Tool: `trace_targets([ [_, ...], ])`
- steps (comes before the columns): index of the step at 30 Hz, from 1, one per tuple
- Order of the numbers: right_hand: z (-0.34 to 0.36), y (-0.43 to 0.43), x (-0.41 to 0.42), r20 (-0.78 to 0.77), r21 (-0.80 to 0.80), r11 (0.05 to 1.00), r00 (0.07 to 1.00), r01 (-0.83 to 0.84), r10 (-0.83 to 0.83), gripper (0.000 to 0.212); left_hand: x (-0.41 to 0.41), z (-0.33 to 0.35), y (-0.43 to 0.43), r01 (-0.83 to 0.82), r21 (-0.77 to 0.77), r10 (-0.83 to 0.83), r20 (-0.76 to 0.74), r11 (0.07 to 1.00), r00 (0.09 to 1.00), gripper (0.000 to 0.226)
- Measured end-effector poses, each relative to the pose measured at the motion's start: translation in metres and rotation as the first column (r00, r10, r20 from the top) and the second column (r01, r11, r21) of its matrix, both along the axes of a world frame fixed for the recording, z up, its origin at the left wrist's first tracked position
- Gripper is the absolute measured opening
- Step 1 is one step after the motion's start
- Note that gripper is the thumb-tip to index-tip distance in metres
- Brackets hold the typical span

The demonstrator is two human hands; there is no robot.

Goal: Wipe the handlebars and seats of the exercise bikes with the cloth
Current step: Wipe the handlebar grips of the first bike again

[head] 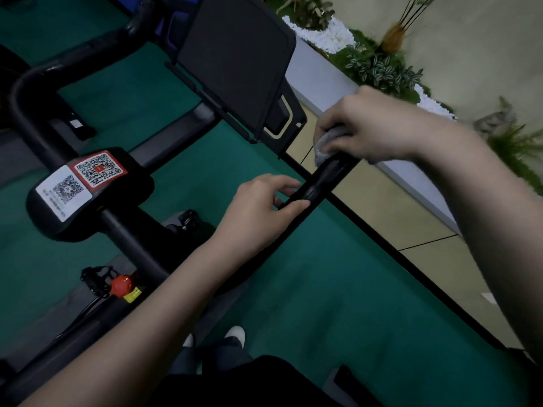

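A black exercise bike's handlebar (320,183) runs from the centre block out to the right. My right hand (370,124) grips a grey cloth (324,142) wrapped over the far end of that right grip. My left hand (264,207) holds the same bar lower down, thumb and fingers curled around it. The left handlebar loop (32,92) curves away at the upper left. No seat is in view.
The bike's dark screen (235,63) stands just beyond the bar. A centre block with QR stickers (85,183) and a red knob (123,284) sit to the left. Green floor mat lies below; a white planter ledge (320,80) with plants lines the right side.
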State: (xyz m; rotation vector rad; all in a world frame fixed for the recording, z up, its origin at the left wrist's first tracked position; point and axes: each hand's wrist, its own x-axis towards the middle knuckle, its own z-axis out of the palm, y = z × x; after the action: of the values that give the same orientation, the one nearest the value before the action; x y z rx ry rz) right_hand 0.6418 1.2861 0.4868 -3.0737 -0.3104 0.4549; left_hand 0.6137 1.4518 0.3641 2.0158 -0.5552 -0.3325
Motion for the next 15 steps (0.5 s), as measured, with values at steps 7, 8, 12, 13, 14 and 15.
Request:
trace_targets([
  [7, -0.032, 0.022, -0.012, 0.073, -0.077, 0.994, 0.993, -0.084, 0.089, 0.015, 0.003, -0.003, 0.012, -0.028, 0.018, 0.03, -0.084, 0.999, 0.996, 0.028],
  [8, -0.031, 0.02, -0.011, 0.104, -0.082, 0.995, 0.992, -0.065, 0.074, 0.014, 0.003, -0.003, 0.012, -0.025, 0.018, 0.026, -0.093, 1.0, 0.995, 0.028],
  [12, -0.042, 0.028, -0.023, 0.148, -0.065, 0.997, 0.987, -0.051, 0.06, 0.014, 0.003, -0.002, 0.012, -0.015, 0.014, 0.017, -0.121, 1.0, 0.993, 0.026],
  [13, -0.045, 0.031, -0.029, 0.126, -0.044, 0.996, 0.989, -0.072, 0.077, 0.014, 0.003, -0.002, 0.012, -0.009, 0.017, 0.011, -0.123, 1.0, 0.992, 0.025],
  [14, -0.048, 0.032, -0.034, 0.115, -0.017, 0.996, 0.989, -0.09, 0.092, 0.015, 0.003, -0.001, 0.012, -0.003, 0.021, 0.005, -0.123, 1.0, 0.992, 0.024],
  [15, -0.05, 0.031, -0.039, 0.139, 0.02, 0.995, 0.985, -0.101, 0.097, 0.014, 0.002, -0.001, 0.012, 0.001, 0.023, 0.002, -0.121, 1.0, 0.993, 0.023],
])
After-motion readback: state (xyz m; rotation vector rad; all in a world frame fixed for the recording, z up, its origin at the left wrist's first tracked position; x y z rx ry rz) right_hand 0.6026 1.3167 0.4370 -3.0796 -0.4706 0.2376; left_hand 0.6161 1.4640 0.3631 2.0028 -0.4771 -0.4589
